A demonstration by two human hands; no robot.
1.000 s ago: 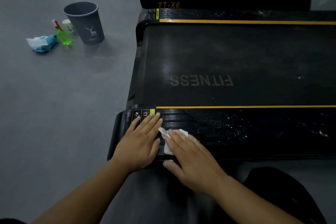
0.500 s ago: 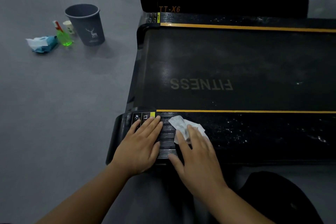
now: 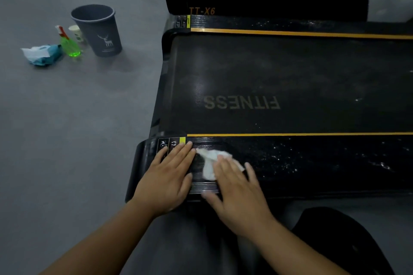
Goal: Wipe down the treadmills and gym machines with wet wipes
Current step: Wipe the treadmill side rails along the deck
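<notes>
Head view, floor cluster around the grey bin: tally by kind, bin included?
grey bin: 1
green spray bottle: 1
paper cup: 1
wipes pack: 1
Total: 4

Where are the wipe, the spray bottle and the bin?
wipe [image 3: 209, 163]: head view, uncovered crumpled middle
spray bottle [image 3: 69, 46]: head view, green body
bin [image 3: 96, 35]: head view, outer wall near deer print

Floor [image 3: 67, 118]: grey, smooth.
Bin [image 3: 98, 31]: dark grey, upright, deer print.
Spray bottle [image 3: 69, 44]: green, red trigger, just beside Bin.
Paper cup [image 3: 77, 33]: upright, behind Spray bottle.
Wipes pack [image 3: 43, 53]: blue, white sheet protruding.
Treadmill [image 3: 290, 73]: black, orange stripes, right of Bin.
</notes>
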